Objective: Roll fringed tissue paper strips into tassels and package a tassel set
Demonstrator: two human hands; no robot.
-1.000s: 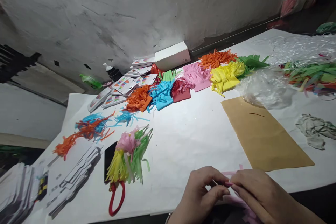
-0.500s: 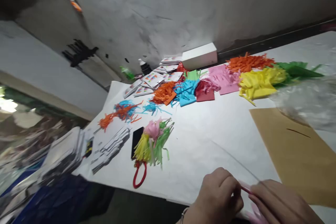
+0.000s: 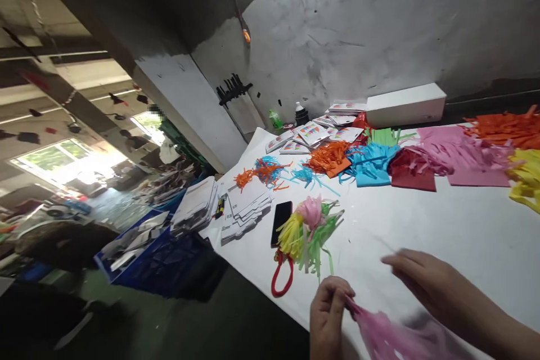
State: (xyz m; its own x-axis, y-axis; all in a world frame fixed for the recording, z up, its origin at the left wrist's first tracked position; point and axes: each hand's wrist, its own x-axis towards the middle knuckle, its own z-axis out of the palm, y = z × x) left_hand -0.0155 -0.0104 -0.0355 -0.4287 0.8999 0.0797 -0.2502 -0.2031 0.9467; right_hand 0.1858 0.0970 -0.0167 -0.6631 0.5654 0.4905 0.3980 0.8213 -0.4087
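My left hand (image 3: 329, 315) is closed in a pinch on the twisted end of a pink tissue paper tassel (image 3: 388, 334). The tassel's strips spread out to the right and run off the bottom of the view. Over the white table, my right hand (image 3: 430, 284) is apart from the tassel, fingers stretched to the left and slightly blurred. A faint thin line shows near its fingertips; whether it is touched I cannot tell. Just beyond my left hand lies a bunch of yellow, pink and green tassels (image 3: 310, 230), with a red cord loop (image 3: 282, 278) beside it.
A black phone (image 3: 281, 219) and stacked white cards (image 3: 247, 216) lie to the left. Fringed paper in orange, blue (image 3: 373, 166), red and pink (image 3: 476, 163) lines the back, before a white box (image 3: 405, 104). A blue crate (image 3: 147, 247) stands left of the table (image 3: 422, 214).
The view has swung left. My hands, close together on the pink paper before, are now apart: the left keeps the twisted end, the right has come away from it.
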